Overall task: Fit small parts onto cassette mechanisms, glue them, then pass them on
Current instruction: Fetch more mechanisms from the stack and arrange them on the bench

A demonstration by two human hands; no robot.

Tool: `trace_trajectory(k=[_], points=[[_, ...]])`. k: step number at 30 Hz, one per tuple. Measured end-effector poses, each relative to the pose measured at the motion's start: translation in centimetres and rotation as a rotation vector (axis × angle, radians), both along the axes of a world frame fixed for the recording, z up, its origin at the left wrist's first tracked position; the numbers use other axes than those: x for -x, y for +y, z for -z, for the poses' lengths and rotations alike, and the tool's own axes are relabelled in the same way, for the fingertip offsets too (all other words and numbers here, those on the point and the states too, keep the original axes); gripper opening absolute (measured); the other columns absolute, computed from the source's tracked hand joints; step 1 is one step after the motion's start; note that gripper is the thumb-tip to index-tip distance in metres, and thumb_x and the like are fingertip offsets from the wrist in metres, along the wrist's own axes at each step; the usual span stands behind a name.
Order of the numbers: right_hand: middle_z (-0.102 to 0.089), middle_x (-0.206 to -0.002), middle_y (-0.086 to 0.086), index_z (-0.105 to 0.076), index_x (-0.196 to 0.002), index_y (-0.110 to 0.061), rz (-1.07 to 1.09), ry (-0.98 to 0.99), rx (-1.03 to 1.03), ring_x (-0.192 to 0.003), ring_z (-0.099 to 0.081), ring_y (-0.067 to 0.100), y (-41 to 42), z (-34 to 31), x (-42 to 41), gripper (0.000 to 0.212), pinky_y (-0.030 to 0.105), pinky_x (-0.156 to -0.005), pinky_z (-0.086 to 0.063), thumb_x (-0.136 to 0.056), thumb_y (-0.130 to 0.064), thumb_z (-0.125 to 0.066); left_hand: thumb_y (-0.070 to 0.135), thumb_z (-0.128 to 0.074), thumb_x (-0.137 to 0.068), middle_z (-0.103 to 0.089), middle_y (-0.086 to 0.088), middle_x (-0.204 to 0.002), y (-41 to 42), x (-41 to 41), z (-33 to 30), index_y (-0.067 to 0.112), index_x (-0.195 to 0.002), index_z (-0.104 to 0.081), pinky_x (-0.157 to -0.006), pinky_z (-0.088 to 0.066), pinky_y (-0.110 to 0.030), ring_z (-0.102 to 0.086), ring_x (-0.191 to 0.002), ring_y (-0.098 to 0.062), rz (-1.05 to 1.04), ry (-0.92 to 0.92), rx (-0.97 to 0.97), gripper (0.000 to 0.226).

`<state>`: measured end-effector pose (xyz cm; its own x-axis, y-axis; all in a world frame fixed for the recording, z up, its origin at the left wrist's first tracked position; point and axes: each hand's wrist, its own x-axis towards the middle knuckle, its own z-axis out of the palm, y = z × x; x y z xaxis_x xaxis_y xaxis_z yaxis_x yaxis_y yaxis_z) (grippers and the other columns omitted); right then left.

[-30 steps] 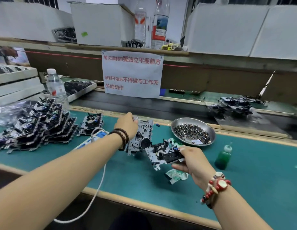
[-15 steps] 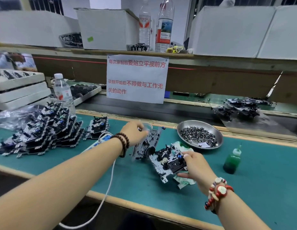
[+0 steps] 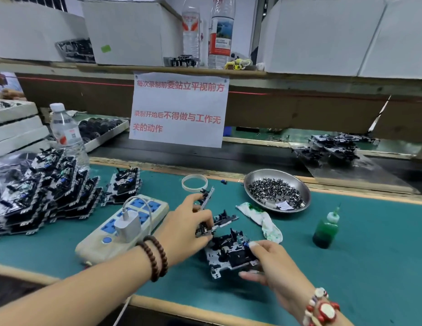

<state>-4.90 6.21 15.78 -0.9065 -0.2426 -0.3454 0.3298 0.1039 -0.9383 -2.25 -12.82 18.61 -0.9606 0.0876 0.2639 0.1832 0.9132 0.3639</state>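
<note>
Left hand (image 3: pixel 186 228), fingers curled, grips two mechanisms: one (image 3: pixel 206 196) stands on edge by the forefinger, a second (image 3: pixel 219 222) lies tilted between thumb and fingers. Right hand (image 3: pixel 271 262) pinches a third mechanism (image 3: pixel 229 252), face up, low over the green mat (image 3: pixel 370 267); whether it rests on the mat, cannot tell. All three sit close together in front of the strip.

One steel dish (image 3: pixel 277 190) of small dark parts, too many and too small to count, far side of the mat. One slip of paper (image 3: pixel 284 205) lies in it. One green glue bottle (image 3: pixel 326 229) upright, right of the hands, well apart from them. One stained rag (image 3: pixel 261 220) between dish and hands. One tape ring (image 3: pixel 194 183) near the far edge.

Left: one power strip (image 3: pixel 120 229) with one white plug (image 3: pixel 128 223) in it. Beyond it a short stack (image 3: pixel 124 184) of mechanisms, and a large heap (image 3: pixel 40 189), count unclear. One water bottle (image 3: pixel 66 135) behind the heap.

One belt (image 3: pixel 229 158) past the mat, with more mechanisms (image 3: pixel 332 147) at right. One paper sign (image 3: pixel 179 109) hangs from the shelf; two bottles (image 3: pixel 220 31) stand on the shelf above.
</note>
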Motion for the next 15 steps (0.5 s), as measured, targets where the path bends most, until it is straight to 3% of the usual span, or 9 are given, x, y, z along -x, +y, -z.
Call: trace_trajectory(k=[4,9,12,13,15], points=[[-0.059,-0.107,0.013,-0.056,-0.1,-0.001,-0.015,-0.059,-0.009,-0.053,-0.067,0.011,-0.5,0.1,0.2,0.022,0.031,-0.072,-0.059,-0.1,-0.017,-0.04,0.033,-0.055,-0.087,-0.014,-0.001,-0.151,-0.1,-0.3,0.8,0.027,-0.103,-0.053,-0.102,-0.032,-0.029,-0.029,-0.133,-0.011,0.035,0.006,0.217,0.016],[-0.057,-0.099,0.011,-0.061,-0.093,-0.005,-0.093,-0.031,-0.192,-0.066,-0.063,0.012,0.1,-0.1,0.1,0.029,0.029,-0.064,-0.058,-0.1,-0.023,-0.039,0.028,-0.05,-0.09,0.003,-0.001,-0.153,-0.9,-1.1,1.7,0.026,-0.114,-0.043,-0.107,-0.023,-0.034,-0.016,-0.137,-0.01,0.063,-0.065,0.349,0.025],[-0.054,-0.09,0.003,-0.063,-0.089,-0.016,-0.2,0.23,-0.64,-0.078,-0.059,0.017,0.8,-0.6,0.6,0.027,0.021,-0.066,-0.051,-0.097,-0.031,-0.042,0.032,-0.048,-0.088,0.01,0.002,-0.151,-1.3,-1.9,1.6,0.031,-0.12,-0.038,-0.109,-0.017,-0.036,-0.013,-0.137,-0.008,0.116,-0.126,0.349,0.033],[-0.056,-0.097,-0.001,-0.063,-0.1,-0.022,-0.229,0.361,-0.8,-0.09,-0.059,0.016,0.9,-0.9,0.9,0.023,0.02,-0.074,-0.046,-0.096,-0.033,-0.043,0.032,-0.047,-0.087,0.008,0.001,-0.151,-1.4,-2.3,1.5,0.032,-0.119,-0.038,-0.108,-0.018,-0.037,-0.015,-0.137,-0.009,0.127,-0.131,0.335,0.033],[-0.049,-0.112,-0.006,-0.053,-0.124,-0.026,-0.235,0.532,-0.866,-0.106,-0.05,0.011,0.4,-1.3,1.1,0.032,0.022,-0.092,-0.039,-0.093,-0.034,-0.048,0.03,-0.047,-0.082,-0.018,-0.008,-0.149,-1.5,-2.9,1.0,0.026,-0.107,-0.046,-0.101,-0.032,-0.043,-0.035,-0.131,-0.017,0.143,-0.056,0.298,0.025]])
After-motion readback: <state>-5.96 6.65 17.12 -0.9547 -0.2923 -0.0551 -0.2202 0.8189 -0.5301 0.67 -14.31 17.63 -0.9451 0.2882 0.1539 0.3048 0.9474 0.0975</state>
